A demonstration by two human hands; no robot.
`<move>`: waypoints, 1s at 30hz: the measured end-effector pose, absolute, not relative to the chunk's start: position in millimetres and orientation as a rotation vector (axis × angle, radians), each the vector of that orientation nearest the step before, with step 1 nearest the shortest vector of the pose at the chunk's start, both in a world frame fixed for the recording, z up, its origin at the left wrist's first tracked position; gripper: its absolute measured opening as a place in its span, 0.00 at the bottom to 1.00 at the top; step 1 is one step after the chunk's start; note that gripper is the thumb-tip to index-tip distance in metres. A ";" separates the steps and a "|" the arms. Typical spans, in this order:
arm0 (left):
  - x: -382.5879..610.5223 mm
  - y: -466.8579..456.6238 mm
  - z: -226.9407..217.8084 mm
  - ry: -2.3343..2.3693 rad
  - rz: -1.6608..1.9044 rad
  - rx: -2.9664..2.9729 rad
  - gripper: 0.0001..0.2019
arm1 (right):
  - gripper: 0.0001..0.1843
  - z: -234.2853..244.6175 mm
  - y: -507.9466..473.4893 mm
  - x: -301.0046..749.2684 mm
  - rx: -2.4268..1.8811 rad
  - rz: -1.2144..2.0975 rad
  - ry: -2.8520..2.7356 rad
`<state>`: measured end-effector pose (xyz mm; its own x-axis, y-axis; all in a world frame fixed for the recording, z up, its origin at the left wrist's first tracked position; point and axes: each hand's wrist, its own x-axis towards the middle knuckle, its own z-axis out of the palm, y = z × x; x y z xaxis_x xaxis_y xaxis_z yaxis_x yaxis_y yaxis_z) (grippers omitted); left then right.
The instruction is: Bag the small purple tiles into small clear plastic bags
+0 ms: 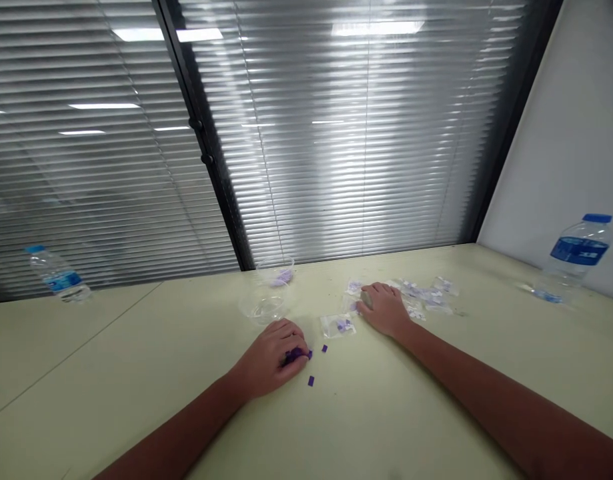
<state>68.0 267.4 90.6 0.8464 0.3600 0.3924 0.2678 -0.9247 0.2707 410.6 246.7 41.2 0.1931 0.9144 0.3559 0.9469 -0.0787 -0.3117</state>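
My left hand point(272, 359) rests on the pale table point(136, 373) with its fingers curled over several small purple pieces point(296, 354). Two more purple pieces point(311, 381) lie loose just right of it. My right hand point(383, 309) lies palm down farther right, fingers bent over a small clear bag point(355, 287) at the edge of a pile of such bags point(426, 297). Another small bag with purple pieces point(339, 325) sits between the hands. Two clear plastic cups point(266, 303) stand just beyond my left hand; the farther one holds purple pieces.
A water bottle with a blue cap point(573, 260) stands at the right by the white wall. Another bottle point(59, 275) lies at the far left. Closed blinds point(336, 133) run behind the table's far edge.
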 end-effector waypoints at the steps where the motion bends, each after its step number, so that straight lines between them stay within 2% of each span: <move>1: 68.1 267.8 90.7 0.503 0.635 2.812 0.04 | 0.22 40.5 247.4 411.4 -2.022 -0.100 -1.719; 9: 68.4 272.5 88.6 0.547 0.577 2.801 0.06 | 0.19 37.0 252.1 428.9 -1.974 -0.098 -1.695; 15: 68.0 274.7 84.2 0.540 0.630 2.799 0.04 | 0.22 36.3 249.8 433.6 -1.632 0.025 -1.980; 24: 68.6 274.8 84.6 0.491 0.637 2.779 0.03 | 0.18 38.7 248.7 430.7 -1.688 0.039 -1.934; 30: 69.5 268.0 89.5 0.496 0.610 2.796 0.06 | 0.28 33.7 248.5 429.0 -1.703 -0.012 -1.964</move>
